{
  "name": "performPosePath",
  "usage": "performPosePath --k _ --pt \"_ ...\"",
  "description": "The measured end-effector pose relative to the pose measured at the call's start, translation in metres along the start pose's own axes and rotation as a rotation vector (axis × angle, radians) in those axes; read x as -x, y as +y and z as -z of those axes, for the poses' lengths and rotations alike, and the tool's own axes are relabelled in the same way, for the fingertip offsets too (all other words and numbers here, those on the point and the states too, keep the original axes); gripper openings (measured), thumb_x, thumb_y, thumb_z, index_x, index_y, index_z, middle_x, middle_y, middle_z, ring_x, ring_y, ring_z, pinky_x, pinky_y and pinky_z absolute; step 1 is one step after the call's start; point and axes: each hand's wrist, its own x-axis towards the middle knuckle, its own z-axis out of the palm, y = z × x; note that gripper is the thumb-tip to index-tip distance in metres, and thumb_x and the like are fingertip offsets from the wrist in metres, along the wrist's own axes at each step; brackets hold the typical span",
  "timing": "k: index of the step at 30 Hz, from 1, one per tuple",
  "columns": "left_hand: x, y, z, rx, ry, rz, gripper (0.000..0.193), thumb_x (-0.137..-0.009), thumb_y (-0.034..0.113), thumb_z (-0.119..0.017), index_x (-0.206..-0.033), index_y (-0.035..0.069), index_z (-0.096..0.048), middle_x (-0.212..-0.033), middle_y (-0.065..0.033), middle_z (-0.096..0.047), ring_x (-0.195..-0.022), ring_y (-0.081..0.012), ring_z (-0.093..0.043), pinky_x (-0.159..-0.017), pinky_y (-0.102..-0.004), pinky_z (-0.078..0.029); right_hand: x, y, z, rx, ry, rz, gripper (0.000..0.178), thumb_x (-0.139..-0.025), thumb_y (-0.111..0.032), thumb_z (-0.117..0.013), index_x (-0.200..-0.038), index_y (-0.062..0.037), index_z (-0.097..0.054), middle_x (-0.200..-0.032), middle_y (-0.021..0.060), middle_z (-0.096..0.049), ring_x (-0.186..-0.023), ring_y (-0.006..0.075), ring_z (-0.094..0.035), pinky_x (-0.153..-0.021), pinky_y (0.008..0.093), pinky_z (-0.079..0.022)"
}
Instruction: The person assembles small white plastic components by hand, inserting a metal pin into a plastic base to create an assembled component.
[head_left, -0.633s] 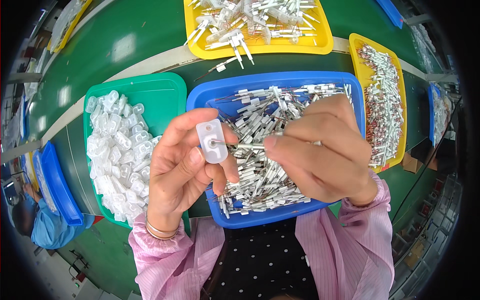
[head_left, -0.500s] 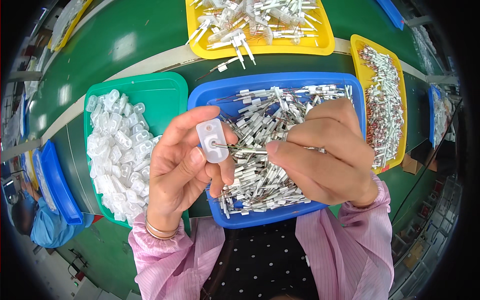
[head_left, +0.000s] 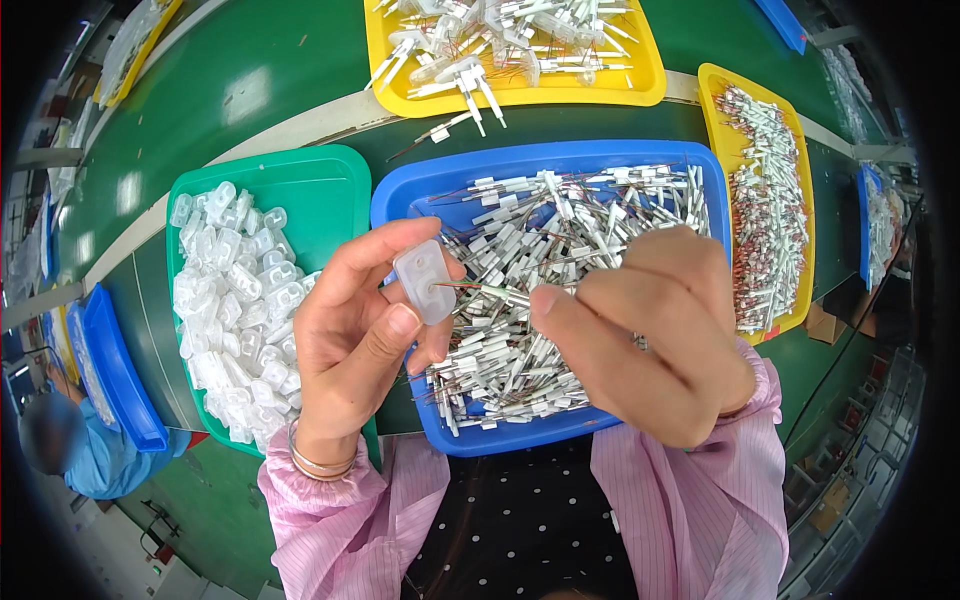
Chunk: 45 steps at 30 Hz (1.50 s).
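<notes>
Between the thumb and fingers of my left hand is a translucent white plastic cap, a rounded oblong with a small hole. My right hand pinches a thin white connector with wires. Its wire ends reach leftward to the hole in the cap; how deep they go in, I cannot tell. Both hands are above a blue tray heaped with white wired connectors. Left of it, a green tray holds a pile of similar translucent caps.
A yellow tray at the far side holds caps joined with wired parts; one piece hangs over its near edge. Another yellow tray of connectors stands at right. A person in blue is at far left, beside a long blue tray.
The cap in my left hand has turned and tilted. My right hand has rotated slightly, and more of the coloured wires now shows between the cap and my right fingers.
</notes>
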Motion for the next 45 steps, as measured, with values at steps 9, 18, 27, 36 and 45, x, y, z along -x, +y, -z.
performPosePath --k 9,18,27,36,45 --pt "0.000 0.002 0.002 0.016 0.011 0.059 0.043 -0.088 0.010 -0.054 -0.125 -0.006 -0.040 -0.104 -0.0178 -0.055 -0.063 -0.0134 -0.054 -0.049 -0.0210 -0.040 0.002 -0.003 -0.005 -0.048 0.018 0.075 0.033 -0.047 -0.005 -0.069 -0.080 0.0003 -0.068 -0.077 0.0082 -0.059 -0.066 0.0195 -0.051 -0.047 0.0250 -0.041" --pt "-0.001 0.003 -0.002 0.094 0.035 0.081 0.042 -0.088 0.010 -0.054 -0.124 -0.006 -0.040 -0.104 -0.0193 -0.055 -0.068 -0.0182 -0.059 -0.050 -0.0229 -0.045 0.010 -0.014 -0.011 0.015 0.015 0.204 0.030 -0.052 -0.005 -0.067 -0.082 0.0035 -0.067 -0.079 0.0108 -0.061 -0.067 0.0192 -0.050 -0.047 0.0239 -0.042" --pt "0.003 -0.003 -0.003 0.036 -0.021 0.028 0.043 -0.084 0.001 -0.056 -0.123 -0.008 -0.041 -0.104 -0.0193 -0.056 -0.073 -0.0179 -0.060 -0.054 -0.0231 -0.048 0.006 -0.007 -0.014 -0.187 0.020 -0.061 0.031 -0.055 0.004 -0.067 -0.086 0.0066 -0.065 -0.077 0.0120 -0.061 -0.059 0.0204 -0.054 -0.048 0.0242 -0.043" --pt "0.005 -0.013 -0.006 -0.102 0.029 -0.078 0.032 -0.081 -0.008 -0.056 -0.112 -0.009 -0.049 -0.101 -0.0187 -0.055 -0.081 -0.0227 -0.063 -0.062 -0.0275 -0.054 0.012 -0.001 -0.011 -0.609 -0.151 -0.646 0.011 -0.071 0.004 -0.067 -0.082 0.0020 -0.064 -0.070 0.0105 -0.061 -0.053 0.0143 -0.053 -0.048 0.0240 -0.040" --pt "0.002 -0.015 0.007 -0.074 -0.048 0.011 0.029 -0.080 -0.010 -0.057 -0.108 -0.008 -0.053 -0.098 -0.0178 -0.055 -0.080 -0.0235 -0.063 -0.067 -0.0294 -0.055 0.013 0.002 -0.015 -0.585 -0.146 -0.580 0.009 -0.068 0.005 -0.067 -0.075 0.0001 -0.064 -0.062 0.0081 -0.059 -0.052 0.0168 -0.053 -0.047 0.0261 -0.038"
